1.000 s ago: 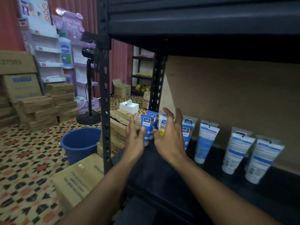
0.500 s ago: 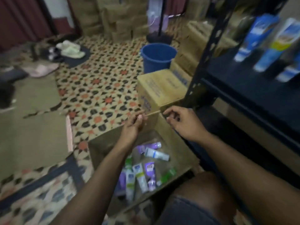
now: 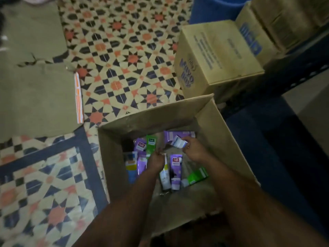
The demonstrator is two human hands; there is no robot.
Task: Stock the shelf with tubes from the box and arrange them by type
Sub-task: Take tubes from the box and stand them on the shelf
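Cardboard walls of the open brown box (image 3: 213, 122) enclose everything in play: loose plastic tubes lie flat on its bottom in purple, green, white and blue. The right hand (image 3: 194, 152) pinches a small white-and-blue plastic tube (image 3: 178, 142) by one end, fingers curled round it, so that the tube sticks out ahead of the grip and sits over a purple pack lying against the far wall. Just below that grip lies a purple tube with a white cap (image 3: 175, 166), touching a white tube (image 3: 164, 177) beside it; a green tube (image 3: 197, 176) lies on the near side of the wrist. The left hand (image 3: 156, 161) reaches down next to the right, fingers bent toward the white tube and a green upright-printed tube (image 3: 151, 145) just beyond its fingertips, but I cannot tell whether it grips anything. These tubes are probably light, soft-walled and a little slick, so squeezing mid-body would likely dent them; the stiffer cap end or the crimped tail seems the safer place to pinch, and several of one colour could be gathered together.
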